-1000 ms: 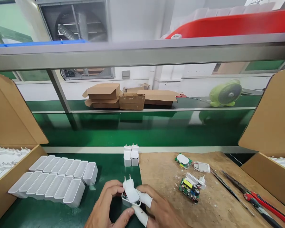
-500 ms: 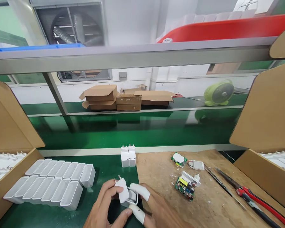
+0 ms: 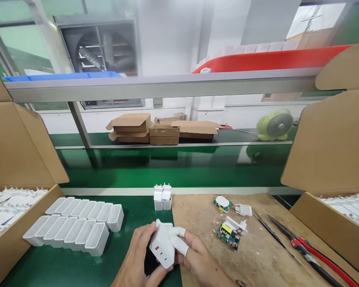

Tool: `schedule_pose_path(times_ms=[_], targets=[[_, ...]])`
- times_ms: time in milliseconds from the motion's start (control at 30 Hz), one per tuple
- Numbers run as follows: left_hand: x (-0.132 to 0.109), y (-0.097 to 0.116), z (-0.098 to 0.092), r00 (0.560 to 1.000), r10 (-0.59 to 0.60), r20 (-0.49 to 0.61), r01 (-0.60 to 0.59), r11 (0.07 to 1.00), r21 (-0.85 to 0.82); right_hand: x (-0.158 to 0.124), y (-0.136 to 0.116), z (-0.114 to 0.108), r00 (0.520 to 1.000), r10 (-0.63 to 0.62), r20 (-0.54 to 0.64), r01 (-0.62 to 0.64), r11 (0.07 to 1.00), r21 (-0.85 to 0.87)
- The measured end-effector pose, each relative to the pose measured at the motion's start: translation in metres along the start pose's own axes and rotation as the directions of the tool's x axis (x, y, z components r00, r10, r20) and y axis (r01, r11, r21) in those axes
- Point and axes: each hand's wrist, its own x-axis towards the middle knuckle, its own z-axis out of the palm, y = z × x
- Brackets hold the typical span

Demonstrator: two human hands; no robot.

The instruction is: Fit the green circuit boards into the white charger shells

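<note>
Both hands hold one white charger (image 3: 163,245) over the seam between the green surface and the brown board. Its end face, with a small red mark and dark slots, faces the camera. My left hand (image 3: 140,255) grips the left side and lower edge with thumb and fingers. White covers are on two fingers of my right hand (image 3: 194,255), which pinches the right side. Beyond the hands stand white plug units (image 3: 162,198) in a small cluster. Two rows of open white housings (image 3: 68,231) lie at the left.
On the brown board (image 3: 203,215) are circuit boards (image 3: 229,235), tweezers (image 3: 275,235) and red-handled pliers (image 3: 311,251). Cardboard boxes of white parts (image 3: 30,231) (image 3: 332,235) flank the workspace. Behind are a metal shelf bar (image 3: 179,89), cartons (image 3: 164,133) and a green fan (image 3: 275,124).
The charger has been turned so its slotted end face shows, and its open side no longer shows. My right fingers have shifted onto its upper right side. The camera view has tilted up slightly.
</note>
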Motion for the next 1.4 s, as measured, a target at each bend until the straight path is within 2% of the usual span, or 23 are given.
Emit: schedule_pose_path(times_ms=[100, 200, 300, 367, 467, 533, 633, 700, 867, 1000, 1100, 1200, 1300, 1400], targets=[[0.003, 0.003, -0.001, 0.994, 0.108, -0.034, -0.107, 0.994, 0.014, 0.001, 0.001, 0.005, 0.992, 0.106, 0.069, -0.12, 0.957, 0.262], [0.008, 0.008, -0.006, 0.993, 0.11, -0.036, -0.11, 0.994, 0.019, 0.002, -0.001, 0.007, 0.991, 0.109, 0.077, -0.128, 0.943, 0.308], [0.012, 0.013, -0.01, 0.994, 0.109, -0.022, -0.108, 0.992, 0.069, 0.0, -0.001, 0.004, 0.999, 0.035, 0.004, -0.036, 0.99, 0.14], [0.013, 0.014, -0.011, 0.994, 0.11, -0.013, -0.107, 0.984, 0.142, -0.004, 0.0, 0.002, 0.99, -0.112, -0.088, 0.101, 0.987, -0.122], [0.011, 0.011, -0.007, 0.995, 0.093, 0.047, -0.1, 0.976, 0.194, -0.011, -0.001, -0.001, 0.942, -0.329, -0.069, 0.244, 0.81, -0.534], [0.008, 0.007, -0.003, 0.994, 0.073, 0.079, -0.085, 0.981, 0.174, -0.014, 0.0, -0.001, 0.937, -0.348, -0.04, 0.24, 0.719, -0.652], [0.003, 0.0, 0.003, 0.993, 0.082, 0.08, -0.095, 0.98, 0.175, -0.011, 0.005, -0.001, 0.945, -0.311, -0.1, 0.185, 0.761, -0.622], [0.001, -0.004, 0.003, 0.989, 0.123, 0.078, -0.137, 0.968, 0.211, -0.008, 0.011, -0.002, 0.947, -0.306, -0.097, 0.197, 0.791, -0.579], [0.002, -0.011, -0.003, 0.953, 0.281, 0.112, -0.301, 0.909, 0.288, -0.005, 0.014, -0.002, 0.937, -0.35, 0.02, 0.295, 0.757, -0.583], [-0.002, -0.015, -0.002, 0.946, 0.3, 0.12, -0.323, 0.877, 0.356, -0.008, 0.003, 0.0, 0.91, -0.398, 0.113, 0.39, 0.732, -0.559], [-0.002, -0.018, -0.002, 0.967, 0.215, 0.134, -0.25, 0.902, 0.352, -0.013, -0.005, 0.0, 0.914, -0.379, 0.146, 0.379, 0.666, -0.642], [0.016, -0.023, -0.01, 0.991, -0.008, 0.133, -0.029, 0.961, 0.277, -0.016, -0.008, -0.005, 0.921, -0.348, 0.173, 0.344, 0.521, -0.781], [0.054, -0.029, -0.023, 0.953, -0.266, 0.148, 0.219, 0.937, 0.273, -0.015, -0.007, -0.012, 0.911, -0.35, 0.217, 0.349, 0.38, -0.856], [0.092, -0.039, -0.027, 0.918, -0.356, 0.177, 0.291, 0.905, 0.31, -0.017, -0.007, -0.016, 0.887, -0.379, 0.263, 0.372, 0.25, -0.894]])
